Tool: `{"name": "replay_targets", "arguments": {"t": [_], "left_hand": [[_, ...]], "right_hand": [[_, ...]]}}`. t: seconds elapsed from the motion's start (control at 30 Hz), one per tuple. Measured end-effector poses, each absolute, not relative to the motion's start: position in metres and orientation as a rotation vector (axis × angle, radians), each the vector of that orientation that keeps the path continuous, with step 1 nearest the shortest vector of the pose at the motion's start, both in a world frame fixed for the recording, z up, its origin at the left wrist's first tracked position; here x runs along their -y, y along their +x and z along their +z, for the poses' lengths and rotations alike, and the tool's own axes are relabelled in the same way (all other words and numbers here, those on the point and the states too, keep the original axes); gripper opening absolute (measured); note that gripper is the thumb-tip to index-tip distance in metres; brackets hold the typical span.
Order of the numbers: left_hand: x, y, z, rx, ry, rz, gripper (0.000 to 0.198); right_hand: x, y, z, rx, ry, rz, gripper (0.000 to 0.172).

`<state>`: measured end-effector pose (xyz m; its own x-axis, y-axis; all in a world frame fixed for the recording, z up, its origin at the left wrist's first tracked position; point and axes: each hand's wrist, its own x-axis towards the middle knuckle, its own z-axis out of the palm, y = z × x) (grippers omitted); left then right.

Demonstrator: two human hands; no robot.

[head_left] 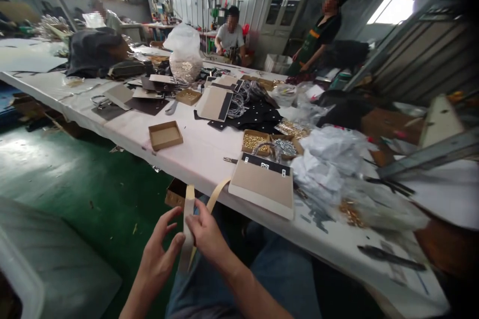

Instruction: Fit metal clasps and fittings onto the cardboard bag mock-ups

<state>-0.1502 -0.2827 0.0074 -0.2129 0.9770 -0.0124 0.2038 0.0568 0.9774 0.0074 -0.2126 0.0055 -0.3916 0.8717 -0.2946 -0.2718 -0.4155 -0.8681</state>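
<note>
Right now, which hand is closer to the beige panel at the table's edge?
Right. The right hand is below and left of the beige panel in the picture; the left hand is farther left.

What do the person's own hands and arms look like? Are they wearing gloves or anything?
No gloves: the left hand and right hand are bare, each with slim fingers. The forearms show no sleeves, and neither wrist shows a watch or bracelet. I can't see any rings or markings.
</note>
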Motion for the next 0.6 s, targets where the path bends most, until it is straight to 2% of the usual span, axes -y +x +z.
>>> {"name": "replay_targets", "arguments": {"t": [0.1,0.2,0.37,0.53,0.6], "left_hand": [[0.274,-0.136,0.022,-1.474,1.27,1.334,0.07],[0.267,-0.134,0.04,-1.449,1.366,1.405,0.083],[0.255,-0.145,0.064,-1.301,1.466,1.278,0.11],[0.249,-0.146,0.053,-1.11,1.323,1.235,0.112],[0.251,-0.143,0.046,-1.097,1.234,1.236,0.107]], "right_hand": [[0.221,0.013,0.003,1.118,-0.993,1.796,0.081],[0.226,0.02,0.008,1.164,-0.935,1.848,0.089],[0.227,0.031,0.018,1.117,-0.883,1.933,0.102],[0.228,0.041,0.025,1.129,-0.89,1.927,0.109],[0.23,0.044,0.026,1.123,-0.879,1.953,0.113]]}}
